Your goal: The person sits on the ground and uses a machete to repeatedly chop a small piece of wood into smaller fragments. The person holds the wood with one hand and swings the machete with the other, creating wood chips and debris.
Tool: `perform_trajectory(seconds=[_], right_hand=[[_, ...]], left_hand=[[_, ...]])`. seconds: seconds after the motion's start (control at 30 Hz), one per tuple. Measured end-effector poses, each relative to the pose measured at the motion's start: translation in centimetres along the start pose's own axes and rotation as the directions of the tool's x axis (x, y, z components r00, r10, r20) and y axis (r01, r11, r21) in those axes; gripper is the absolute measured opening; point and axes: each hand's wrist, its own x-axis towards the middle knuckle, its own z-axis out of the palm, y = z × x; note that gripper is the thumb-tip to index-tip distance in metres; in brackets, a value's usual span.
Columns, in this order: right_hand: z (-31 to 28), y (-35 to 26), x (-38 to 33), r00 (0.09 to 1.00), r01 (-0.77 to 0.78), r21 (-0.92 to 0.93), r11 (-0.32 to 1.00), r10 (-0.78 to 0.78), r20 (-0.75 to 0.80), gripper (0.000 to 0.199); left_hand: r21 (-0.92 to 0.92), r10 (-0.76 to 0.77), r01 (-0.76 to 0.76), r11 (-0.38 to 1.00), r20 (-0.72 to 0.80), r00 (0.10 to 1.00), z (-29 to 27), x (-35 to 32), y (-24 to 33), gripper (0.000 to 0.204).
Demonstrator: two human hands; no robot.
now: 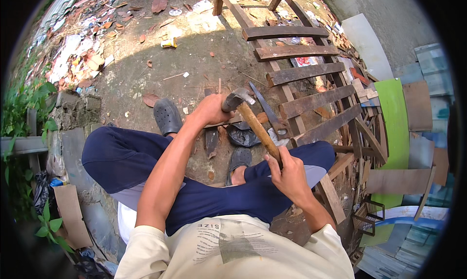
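My right hand (288, 176) is wrapped round the lower end of the wooden handle of a claw hammer (258, 129). The handle slants up to the left, and its grey metal head lies right against my left hand (214, 109). The left fingers are closed beside the head; what they hold is hidden. Below and beyond that hand, dark wood strips (211, 142) lie on the ground between my feet. A handsaw (268, 109) rests to the right, blade pointing away. Close to it is a black plastic bag (242, 135).
A slatted wooden frame (311, 74) stretches along the right, with loose timber (332, 198) near my knee. Behind it lean a green panel (395, 138) and other sheets. Rubble blocks (75, 111) and plants (46, 225) are at left. Leaves and litter (80, 55) cover the far left ground.
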Motion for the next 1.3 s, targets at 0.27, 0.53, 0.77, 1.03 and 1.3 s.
perform_trajectory(seconds=[0.27,0.53,0.77,1.03,1.3], right_hand=[[2.2,2.5,-1.1,0.996,-0.023,-0.041,0.999,0.019,-0.085,0.020],[-1.0,-0.7,-1.2,0.960,-0.029,0.356,0.934,0.125,-0.250,0.020],[0.1,1.2,-0.3,0.991,-0.119,0.093,0.988,0.124,-0.049,0.022],[-0.6,1.8,-0.8,0.952,-0.128,0.295,0.947,0.200,-0.231,0.030],[-0.8,2.0,-1.6,0.948,-0.214,0.300,0.930,0.272,-0.166,0.025]], left_hand=[[-0.011,-0.099,0.101,0.995,0.117,0.988,-1.3,0.0,2.0,0.026],[-0.010,-0.138,0.141,0.990,0.166,0.977,-1.9,-0.2,1.6,0.027],[-0.003,-0.102,0.103,0.995,0.129,0.986,-2.0,0.1,2.2,0.022],[0.027,-0.101,0.098,0.995,0.116,0.988,-0.1,1.3,2.9,0.023],[0.044,-0.143,0.139,0.989,0.124,0.982,0.7,3.0,4.4,0.026]])
